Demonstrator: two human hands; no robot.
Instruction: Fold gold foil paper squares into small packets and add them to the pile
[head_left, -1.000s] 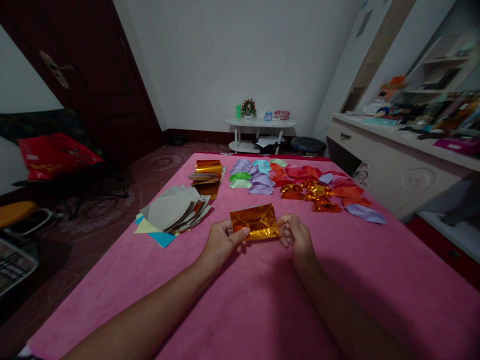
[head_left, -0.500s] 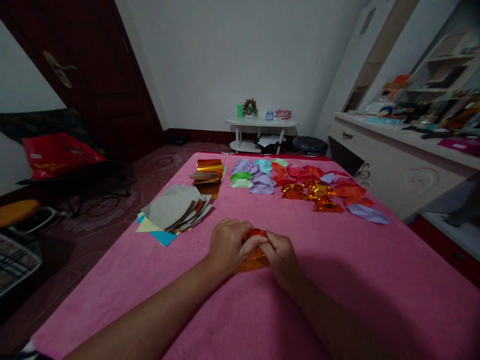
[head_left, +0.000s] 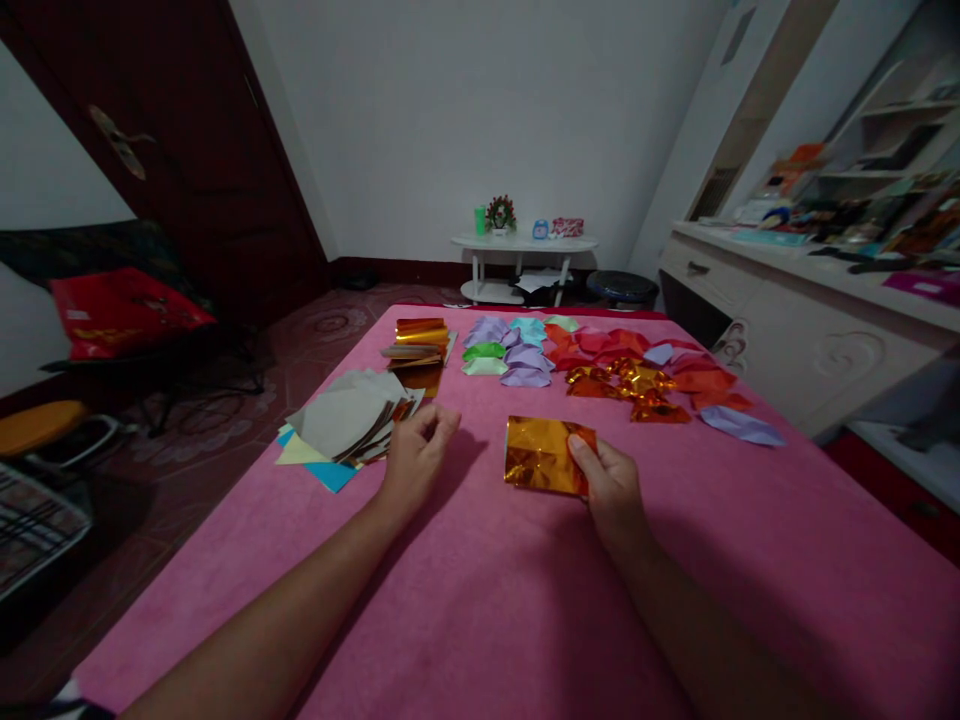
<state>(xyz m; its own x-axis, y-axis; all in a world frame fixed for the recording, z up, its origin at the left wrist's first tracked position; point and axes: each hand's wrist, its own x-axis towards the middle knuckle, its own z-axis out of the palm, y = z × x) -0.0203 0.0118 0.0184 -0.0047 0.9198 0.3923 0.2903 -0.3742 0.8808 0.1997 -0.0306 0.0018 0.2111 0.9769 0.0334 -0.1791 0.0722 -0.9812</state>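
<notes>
My right hand pinches the right edge of a folded sheet of shiny gold foil paper, thumb on top. Creases run across its face, and it is held just over the pink cloth. My left hand is closed, fingers curled in, with nothing visible in it. It is beside the right edge of a fanned stack of paper sheets, pale side up. Folded gold foil pieces sit beyond my right hand, near red folded papers and purple folded papers.
A pink cloth covers the table. Rolled and folded gold sheets lie at its far left. Green folded papers are near the far middle. A white cabinet stands right, and a chair with a red bag stands left.
My hands were together around the foil paper, pressing it on the cloth. Now they are apart: the left has let go and moved left to the stack, while the right holds the foil raised.
</notes>
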